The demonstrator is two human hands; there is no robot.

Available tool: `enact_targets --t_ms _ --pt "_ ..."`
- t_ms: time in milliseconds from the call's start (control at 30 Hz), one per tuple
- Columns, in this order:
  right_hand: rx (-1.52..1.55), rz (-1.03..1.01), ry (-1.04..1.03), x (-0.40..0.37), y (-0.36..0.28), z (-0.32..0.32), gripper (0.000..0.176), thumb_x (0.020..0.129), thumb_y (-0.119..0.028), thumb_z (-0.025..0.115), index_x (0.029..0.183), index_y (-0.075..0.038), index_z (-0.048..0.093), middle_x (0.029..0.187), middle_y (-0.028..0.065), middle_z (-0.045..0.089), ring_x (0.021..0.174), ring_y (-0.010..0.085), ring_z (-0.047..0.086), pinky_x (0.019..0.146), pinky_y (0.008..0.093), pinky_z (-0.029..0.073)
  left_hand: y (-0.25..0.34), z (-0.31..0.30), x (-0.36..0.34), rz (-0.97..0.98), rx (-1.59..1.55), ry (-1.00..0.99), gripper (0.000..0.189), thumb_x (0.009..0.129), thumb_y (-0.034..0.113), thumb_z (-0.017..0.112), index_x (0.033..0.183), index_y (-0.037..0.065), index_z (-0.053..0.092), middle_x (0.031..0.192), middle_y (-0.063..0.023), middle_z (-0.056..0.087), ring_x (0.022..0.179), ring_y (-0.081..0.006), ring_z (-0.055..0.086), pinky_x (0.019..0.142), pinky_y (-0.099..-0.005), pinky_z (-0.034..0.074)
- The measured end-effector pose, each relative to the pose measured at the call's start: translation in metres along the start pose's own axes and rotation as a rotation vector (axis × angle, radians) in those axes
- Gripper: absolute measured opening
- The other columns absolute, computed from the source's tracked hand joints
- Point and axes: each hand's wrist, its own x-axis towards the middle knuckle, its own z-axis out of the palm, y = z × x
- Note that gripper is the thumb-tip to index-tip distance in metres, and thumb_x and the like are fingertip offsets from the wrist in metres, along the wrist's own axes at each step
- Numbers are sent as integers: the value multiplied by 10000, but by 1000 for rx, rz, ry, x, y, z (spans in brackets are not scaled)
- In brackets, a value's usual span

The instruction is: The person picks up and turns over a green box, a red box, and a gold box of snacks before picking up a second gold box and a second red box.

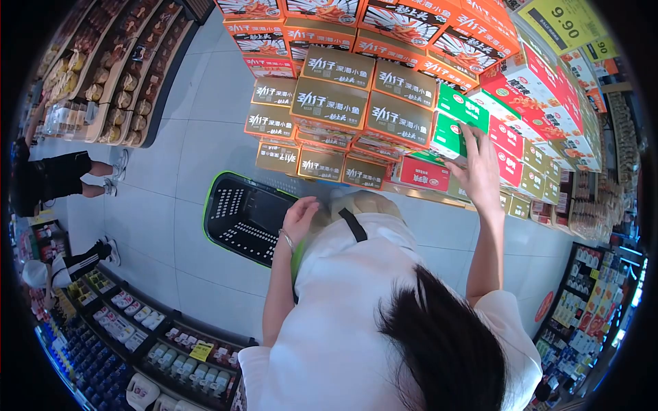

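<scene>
Supermarket aisle, grey tiled floor, stacked cartons ahead.

Left hand (299, 218): half open, fingers loosely curled, nothing seen in its grasp. A bracelet (286, 240) sits on the wrist. The hand hovers at the right edge of a black basket (236, 205) with a green rim; can't tell whether they touch. Just right of this hand, against the white shirt, is a beige bag (367, 203) with a black strap.

Right hand (480, 171): raised, arm extended, fingers out straight and spread. Fingertips rest on the face of a green box (458, 113) in the display. It is contact only, not wrapped around the box. The box is still in the stack, at the top left of the hand.

Below-left of that hand are red boxes (425, 172). Further left, above the left hand, is a stack of brown cartons (329, 103). Beyond it are orange cartons (404, 20), and a yellow 9.90 price sign (562, 24) is up right of the right hand.

Well left of the left hand, another person in black shorts (55, 175) stands by the bread shelves (116, 75). Below-left is a low shelf of bottles (137, 322).
</scene>
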Motion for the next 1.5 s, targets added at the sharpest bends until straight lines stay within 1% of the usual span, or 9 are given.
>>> enact_targets --t_ms 133,433,800,867,967,1233,1300,1367,1500 --pt "-46 76 39 -11 12 14 771 709 -52 803 1403 -75 466 1348 150 487 1227 325 496 1030 429 434 1 1 -1 -8 -30 0 310 978 176 617 1228 -6 599 1046 -81 699 958 -119 645 854 -255 508" --pt "-101 102 89 -13 14 27 773 734 -81 800 1428 -109 461 1389 164 457 1257 341 472 1041 455 417 -1 3 1 10 -28 -12 274 973 130 606 1206 -15 602 1044 -86 699 962 -127 649 860 -263 507" --pt "-25 54 92 -11 21 26 823 704 -73 815 1436 -86 440 1331 169 461 1232 351 476 1028 446 426 0 6 2 31 8 12 286 971 159 612 1200 -13 612 1022 -93 708 950 -135 656 848 -273 512" --pt "-6 51 94 -10 21 24 832 697 -72 821 1436 -85 438 1320 166 463 1225 348 480 1022 442 429 6 6 2 -51 65 -40 305 981 87 568 1264 -25 566 1126 -93 674 1049 -144 628 938 -267 491" --pt "-7 46 82 -7 22 22 848 683 -74 833 1432 -82 437 1299 159 468 1204 343 489 1009 435 433 6 6 3 -60 73 -42 307 981 82 564 1269 -25 562 1132 -95 672 1053 -143 626 937 -268 492" --pt "-16 17 88 -4 21 13 778 657 -93 855 1345 -58 495 1261 150 493 1170 347 499 985 434 423 4 7 0 -45 59 -27 302 985 66 549 1273 -27 558 1137 -103 670 1060 -146 625 948 -269 489" --pt "-10 22 76 -1 22 11 788 657 -90 853 1356 -58 489 1262 153 492 1168 345 499 983 435 423 5 8 -2 -51 62 -27 301 986 62 546 1272 -30 556 1138 -106 669 1061 -150 626 952 -270 489" --pt "-7 32 63 -1 25 13 798 658 -86 851 1366 -58 483 1264 155 492 1167 344 500 981 435 423 6 10 -4 -59 -25 -21 302 987 59 540 1273 -36 551 1137 -114 667 1063 -158 628 955 -274 490" --pt "-1 21 82 -4 30 25 824 673 -96 844 1400 -60 460 1316 159 476 1182 346 494 996 438 421 7 12 -7 -70 -43 -26 302 987 57 538 1273 -41 547 1132 -117 666 1064 -165 629 956 -277 491"
